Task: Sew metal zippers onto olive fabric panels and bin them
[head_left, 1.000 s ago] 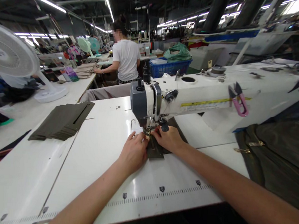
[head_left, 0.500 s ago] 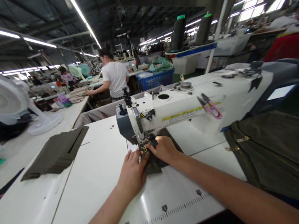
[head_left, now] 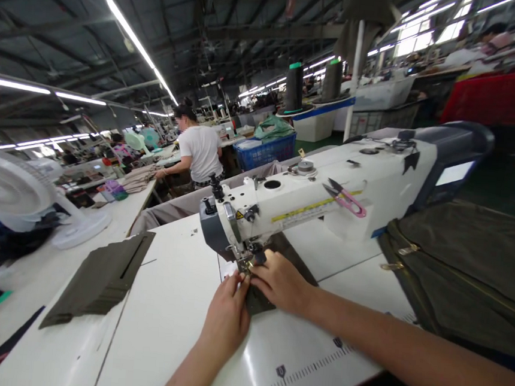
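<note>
Under the needle area of a white sewing machine (head_left: 260,208) lies a dark olive fabric piece (head_left: 260,302). My left hand (head_left: 228,310) is at its left edge, fingers close together and pinching the cloth just in front of the presser foot (head_left: 244,265). On the right side of the foot, my right hand (head_left: 284,284) has its fingers curled and pressed onto the same piece. The fingertips of both hands nearly meet. Part of the fabric shows behind my right hand, and the exact stitching point is hidden by fingers and machine parts.
A stack of olive fabric pieces (head_left: 101,278) lies at left, near a white fan (head_left: 78,225). Pink-handled thread snips (head_left: 349,202) rest on the machine arm. An olive zippered item (head_left: 467,265) lies at right. Behind, a person in a white shirt (head_left: 200,152) stands by a blue crate (head_left: 265,153).
The camera view has shifted a little. My right hand has come down beside the foot, closer to my left fingertips, and less of the fabric's front edge shows. Both hands stay on the cloth.
</note>
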`<state>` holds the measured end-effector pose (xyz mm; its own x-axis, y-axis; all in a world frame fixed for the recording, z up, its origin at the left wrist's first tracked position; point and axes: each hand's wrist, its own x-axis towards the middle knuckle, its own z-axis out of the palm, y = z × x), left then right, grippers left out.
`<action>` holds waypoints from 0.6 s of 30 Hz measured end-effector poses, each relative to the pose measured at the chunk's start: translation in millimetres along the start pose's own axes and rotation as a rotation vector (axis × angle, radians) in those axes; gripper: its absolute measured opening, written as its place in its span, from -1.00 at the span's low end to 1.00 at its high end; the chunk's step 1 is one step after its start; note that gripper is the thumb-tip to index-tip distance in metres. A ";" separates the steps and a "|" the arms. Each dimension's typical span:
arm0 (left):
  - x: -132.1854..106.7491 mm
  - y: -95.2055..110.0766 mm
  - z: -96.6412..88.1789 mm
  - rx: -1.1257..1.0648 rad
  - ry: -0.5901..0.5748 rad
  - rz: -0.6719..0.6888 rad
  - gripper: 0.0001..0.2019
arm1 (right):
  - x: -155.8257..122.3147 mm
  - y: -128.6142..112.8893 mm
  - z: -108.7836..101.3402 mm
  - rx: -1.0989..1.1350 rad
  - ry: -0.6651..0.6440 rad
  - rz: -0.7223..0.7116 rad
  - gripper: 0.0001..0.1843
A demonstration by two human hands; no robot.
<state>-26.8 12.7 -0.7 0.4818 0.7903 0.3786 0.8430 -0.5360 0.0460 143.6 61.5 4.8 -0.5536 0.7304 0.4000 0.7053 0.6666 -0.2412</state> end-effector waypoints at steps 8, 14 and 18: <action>-14.0 10.2 3.0 -0.008 0.045 0.074 -0.66 | -47.7 -6.4 1.6 0.101 0.041 -0.190 -0.56; -9.6 10.5 0.9 0.004 0.066 0.117 -0.72 | -42.9 -7.0 1.0 0.063 0.017 -0.183 -0.60; -4.6 9.8 -1.3 -0.004 0.042 0.133 -0.75 | -41.0 -6.3 1.1 0.044 -0.002 -0.175 -0.61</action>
<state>-21.1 3.5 -0.8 0.5785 0.6993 0.4199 0.7715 -0.6362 -0.0032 161.3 27.5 -11.0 -0.6672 0.6032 0.4371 0.5782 0.7893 -0.2066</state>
